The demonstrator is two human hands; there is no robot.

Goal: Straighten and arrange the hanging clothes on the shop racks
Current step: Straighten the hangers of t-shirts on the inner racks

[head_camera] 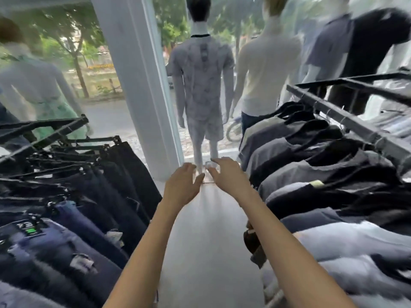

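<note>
Both my arms reach forward down the aisle between two racks. My left hand (182,185) and my right hand (226,176) hover side by side in mid-air, fingers loosely spread, holding nothing and touching no garment. On the left, a black rack (44,132) carries a row of dark and blue jeans (95,207) on clip hangers. A second black rack (347,116) on the right holds grey, black and pale T-shirts (311,174) on hangers, packed close together.
A grey floor aisle (211,252) runs ahead to the shop window. Dressed mannequins stand there: one in a grey set (201,85), one in a cream top (266,70), one in dark clothes (373,45). A white pillar (138,85) stands left of centre.
</note>
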